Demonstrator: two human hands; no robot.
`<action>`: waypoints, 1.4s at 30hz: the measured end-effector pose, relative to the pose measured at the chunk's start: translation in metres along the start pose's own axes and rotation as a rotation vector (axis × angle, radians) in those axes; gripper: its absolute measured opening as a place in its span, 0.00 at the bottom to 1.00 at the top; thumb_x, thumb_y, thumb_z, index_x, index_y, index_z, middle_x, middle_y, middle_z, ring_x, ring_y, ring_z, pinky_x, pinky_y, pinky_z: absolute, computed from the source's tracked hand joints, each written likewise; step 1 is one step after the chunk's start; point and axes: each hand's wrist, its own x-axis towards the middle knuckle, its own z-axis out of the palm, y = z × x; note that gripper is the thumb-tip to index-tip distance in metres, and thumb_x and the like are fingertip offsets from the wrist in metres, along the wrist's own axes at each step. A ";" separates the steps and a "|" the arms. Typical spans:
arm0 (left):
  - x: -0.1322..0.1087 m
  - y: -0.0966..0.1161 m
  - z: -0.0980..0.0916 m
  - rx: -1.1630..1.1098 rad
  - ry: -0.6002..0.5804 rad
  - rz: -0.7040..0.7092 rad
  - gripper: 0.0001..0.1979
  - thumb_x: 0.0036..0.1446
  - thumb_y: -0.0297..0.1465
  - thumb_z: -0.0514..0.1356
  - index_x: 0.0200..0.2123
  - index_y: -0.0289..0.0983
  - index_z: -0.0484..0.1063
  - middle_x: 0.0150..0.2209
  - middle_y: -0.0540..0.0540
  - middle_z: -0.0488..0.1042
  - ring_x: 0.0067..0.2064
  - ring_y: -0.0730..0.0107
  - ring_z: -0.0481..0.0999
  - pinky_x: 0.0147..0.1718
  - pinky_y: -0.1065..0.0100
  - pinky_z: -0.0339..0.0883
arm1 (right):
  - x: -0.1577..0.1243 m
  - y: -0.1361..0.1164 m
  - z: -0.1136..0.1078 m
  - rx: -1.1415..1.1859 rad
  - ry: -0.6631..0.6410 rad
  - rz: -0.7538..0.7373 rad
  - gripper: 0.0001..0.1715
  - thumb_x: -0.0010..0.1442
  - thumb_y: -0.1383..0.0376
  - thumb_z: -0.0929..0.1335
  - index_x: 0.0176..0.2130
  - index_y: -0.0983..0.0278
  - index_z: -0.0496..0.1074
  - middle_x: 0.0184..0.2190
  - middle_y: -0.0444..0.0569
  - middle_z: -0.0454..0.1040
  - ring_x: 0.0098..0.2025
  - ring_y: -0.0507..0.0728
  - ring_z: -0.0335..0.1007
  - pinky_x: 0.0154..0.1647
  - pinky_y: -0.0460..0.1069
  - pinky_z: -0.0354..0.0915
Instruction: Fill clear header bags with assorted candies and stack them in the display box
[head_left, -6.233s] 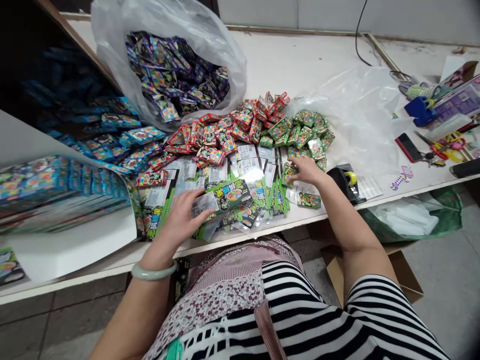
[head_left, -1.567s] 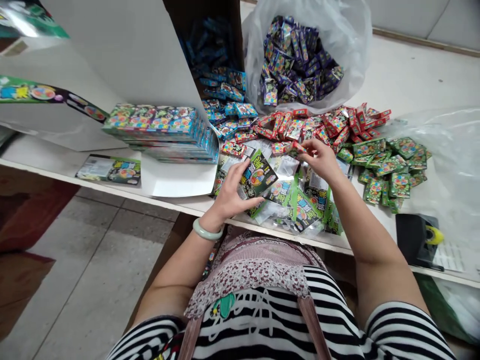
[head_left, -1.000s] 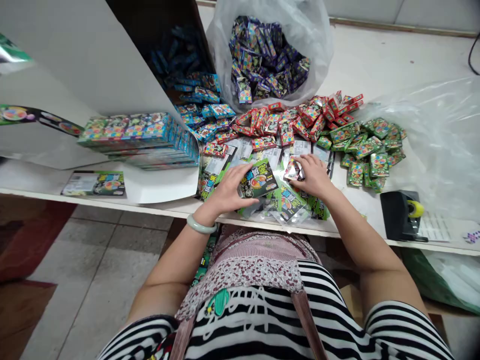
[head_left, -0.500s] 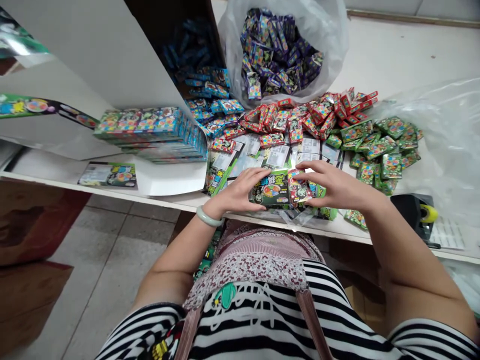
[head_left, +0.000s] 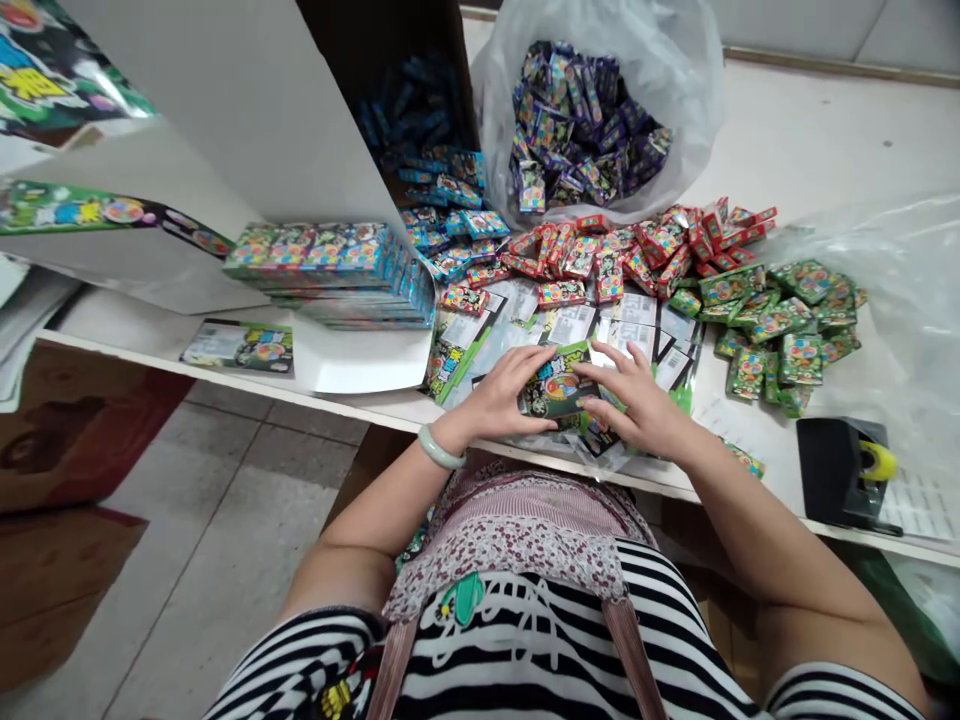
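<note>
My left hand [head_left: 506, 395] grips the left side of a flat, printed green-and-black packet [head_left: 559, 383], thumb along its near edge and fingers along its far edge. At the packet's right end, my right hand [head_left: 637, 400] presses its fingertips and thumb, with the index finger raised a little. No red box shows between my hands; whether one is inside the packet I cannot tell. Under and behind my hands lie several similar clear-and-green packets [head_left: 634, 320]. Just beyond them is a heap of small red boxes [head_left: 581, 255].
Small green boxes [head_left: 799, 355] are piled on the right, near a black tape dispenser [head_left: 840, 470]. A clear bag [head_left: 690, 120] holds purple boxes [head_left: 581, 110]. Blue boxes [head_left: 457, 225] spill from a dark opening. Left, a white carton [head_left: 367, 365] holds stacked packets [head_left: 322, 255]; one packet [head_left: 236, 345] lies by the edge.
The small red box that was by my right fingers at the packet's end is out of sight. My right fingers have closed in on the packet. The whole view has shifted slightly.
</note>
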 end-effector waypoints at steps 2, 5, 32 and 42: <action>-0.002 -0.001 -0.002 0.000 0.023 -0.019 0.51 0.51 0.50 0.69 0.71 0.40 0.48 0.63 0.32 0.63 0.64 0.44 0.65 0.62 0.42 0.63 | 0.011 0.007 -0.003 0.069 0.082 0.043 0.20 0.69 0.55 0.63 0.56 0.57 0.72 0.52 0.54 0.79 0.65 0.66 0.66 0.68 0.72 0.52; -0.006 -0.005 -0.009 0.026 0.082 -0.063 0.51 0.52 0.50 0.68 0.71 0.41 0.48 0.62 0.33 0.64 0.63 0.45 0.67 0.61 0.42 0.65 | 0.053 0.038 -0.017 0.156 0.330 0.215 0.16 0.66 0.55 0.65 0.47 0.59 0.77 0.38 0.49 0.82 0.48 0.62 0.78 0.57 0.63 0.67; -0.013 -0.022 -0.034 0.051 0.170 -0.175 0.49 0.53 0.48 0.68 0.71 0.43 0.49 0.63 0.35 0.64 0.63 0.44 0.67 0.62 0.42 0.65 | 0.110 0.097 -0.032 0.837 0.326 0.717 0.26 0.39 0.51 0.79 0.30 0.62 0.69 0.26 0.42 0.72 0.27 0.52 0.73 0.33 0.50 0.73; -0.018 -0.014 -0.020 0.121 0.101 -0.213 0.48 0.53 0.52 0.66 0.70 0.42 0.52 0.63 0.35 0.64 0.64 0.43 0.66 0.64 0.42 0.62 | -0.016 0.076 0.004 0.729 0.378 0.869 0.28 0.44 0.50 0.75 0.38 0.58 0.63 0.29 0.40 0.74 0.33 0.59 0.79 0.34 0.54 0.75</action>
